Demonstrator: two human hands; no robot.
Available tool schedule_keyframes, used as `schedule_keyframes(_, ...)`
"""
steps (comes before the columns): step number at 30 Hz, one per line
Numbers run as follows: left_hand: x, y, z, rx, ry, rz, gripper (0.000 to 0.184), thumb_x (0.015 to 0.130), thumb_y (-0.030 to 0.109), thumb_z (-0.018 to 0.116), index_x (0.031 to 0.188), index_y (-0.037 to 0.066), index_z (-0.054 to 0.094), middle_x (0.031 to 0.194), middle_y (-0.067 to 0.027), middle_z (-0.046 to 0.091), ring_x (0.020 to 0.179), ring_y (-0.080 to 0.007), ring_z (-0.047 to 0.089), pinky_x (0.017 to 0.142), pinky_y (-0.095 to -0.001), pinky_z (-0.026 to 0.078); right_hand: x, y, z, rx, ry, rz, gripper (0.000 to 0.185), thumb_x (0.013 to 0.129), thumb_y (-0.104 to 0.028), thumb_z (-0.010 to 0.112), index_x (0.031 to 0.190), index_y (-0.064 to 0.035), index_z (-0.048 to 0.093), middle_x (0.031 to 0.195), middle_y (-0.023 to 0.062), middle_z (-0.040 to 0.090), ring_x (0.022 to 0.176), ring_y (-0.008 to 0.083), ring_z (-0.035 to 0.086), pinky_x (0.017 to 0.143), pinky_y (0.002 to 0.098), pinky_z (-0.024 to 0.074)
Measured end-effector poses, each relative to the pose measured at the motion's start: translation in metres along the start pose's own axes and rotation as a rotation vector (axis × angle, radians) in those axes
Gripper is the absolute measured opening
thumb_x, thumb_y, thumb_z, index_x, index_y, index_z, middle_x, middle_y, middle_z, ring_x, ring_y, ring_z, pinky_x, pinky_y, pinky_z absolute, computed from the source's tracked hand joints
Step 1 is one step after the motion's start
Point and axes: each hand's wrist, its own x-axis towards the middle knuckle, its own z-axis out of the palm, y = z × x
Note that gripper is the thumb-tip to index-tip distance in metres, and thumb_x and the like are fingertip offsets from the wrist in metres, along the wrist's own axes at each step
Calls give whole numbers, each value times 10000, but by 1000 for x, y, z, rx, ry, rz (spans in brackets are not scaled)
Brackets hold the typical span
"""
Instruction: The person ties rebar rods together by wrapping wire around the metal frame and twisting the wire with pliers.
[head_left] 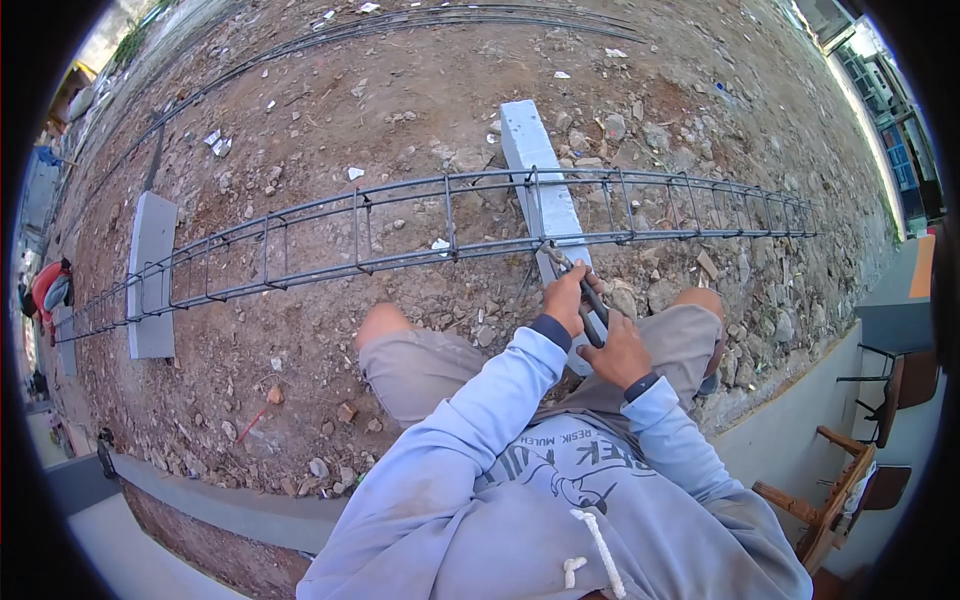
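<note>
A long rebar cage (400,195) of thin rods and square stirrups stretches across in front of me. It rests on a pale block (540,150) near my knees and on a second block (150,270) further left. Both my hands are closed on the handles of a pair of pincers (592,318). My left hand (564,300) wraps the handles nearer the jaws, and my right hand (618,353) is lower, at the handle ends. The pincers' head meets the cage's near bar above the block; whether it grips tie wire there is too small to tell.
Loose long rods (420,18) lie on the stony ground at the back. Another person (52,285) crouches by the cage's far left end. Chairs (905,395) and a wooden frame (835,490) stand at the right, past a low wall (790,395).
</note>
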Motion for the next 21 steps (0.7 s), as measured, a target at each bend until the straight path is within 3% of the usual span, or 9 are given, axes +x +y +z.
schedule_keyframes(2, 7, -7, 12, -33, 111, 39, 215, 914, 282, 561, 881, 71, 584, 706, -30, 570, 649, -182, 590, 587, -324, 495, 3, 3, 17, -132, 150, -26, 531, 740, -280, 678, 1092, 54, 465, 1075, 283, 559, 1035, 426, 542, 859, 476, 446)
schedule_keyframes(7, 32, -24, 4, 201, 241, 223, 369, 912, 367, 510, 845, 5, 498, 616, -40, 486, 535, -155, 473, 526, -326, 412, 31, 1, 35, 71, -65, 175, 360, 797, -229, 563, 983, 75, 510, 973, 335, 581, 966, 469, 557, 820, 505, 437)
schedule_keyframes(8, 68, -44, -10, 357, 301, 238, 563, 898, 445, 483, 1030, -102, 519, 939, -257, 614, 883, -359, 609, 766, -419, 461, 33, 8, 40, 87, -56, 157, 313, 819, -213, 519, 937, 76, 530, 912, 350, 591, 924, 490, 561, 800, 519, 428)
schedule_keyframes(9, 35, -22, 1, 390, 305, 185, 617, 899, 461, 476, 1110, -119, 486, 1079, -318, 570, 1077, -410, 543, 877, -416, 432, 39, 28, 61, 140, 1, 42, 275, 806, -196, 516, 902, 59, 551, 817, 278, 625, 752, 420, 619, 654, 466, 472)
schedule_keyframes(12, 9, -7, 3, 594, 353, 252, 677, 879, 504, 492, 1132, -123, 451, 1062, -319, 581, 1039, -422, 563, 862, -423, 451, 36, 12, 53, 827, -382, 364, 180, 826, -130, 524, 895, 28, 574, 731, 138, 630, 585, 268, 622, 506, 370, 462)
schedule_keyframes(13, 9, -4, 2, 601, 349, 254, 679, 864, 505, 517, 1124, -119, 460, 1051, -312, 587, 1025, -415, 572, 855, -421, 454, 33, 6, 48, 914, -409, 384, 131, 836, -95, 507, 889, -2, 583, 666, 55, 585, 477, 159, 556, 412, 299, 416)
schedule_keyframes(18, -12, 19, -15, 633, 167, 345, 648, 780, 483, 651, 1039, -98, 530, 1021, -276, 611, 961, -380, 608, 826, -410, 463, 34, 16, 48, 1127, -719, 423, 251, 876, -225, 517, 959, 6, 572, 725, 131, 625, 581, 251, 608, 520, 348, 499)
schedule_keyframes(19, -2, 17, -23, 571, 106, 362, 546, 744, 428, 713, 976, -49, 583, 935, -191, 638, 823, -282, 630, 737, -377, 482, 32, 10, 46, 1182, -778, 419, 281, 884, -256, 521, 977, 6, 568, 753, 145, 632, 622, 269, 621, 554, 361, 510)
schedule_keyframes(21, -15, 31, -36, 489, -33, 274, 481, 751, 397, 717, 969, -15, 599, 869, -134, 634, 743, -212, 607, 678, -341, 480, 22, -10, 43, 1375, -914, 386, 324, 892, -303, 516, 997, 2, 554, 828, 167, 632, 716, 302, 622, 635, 398, 512)
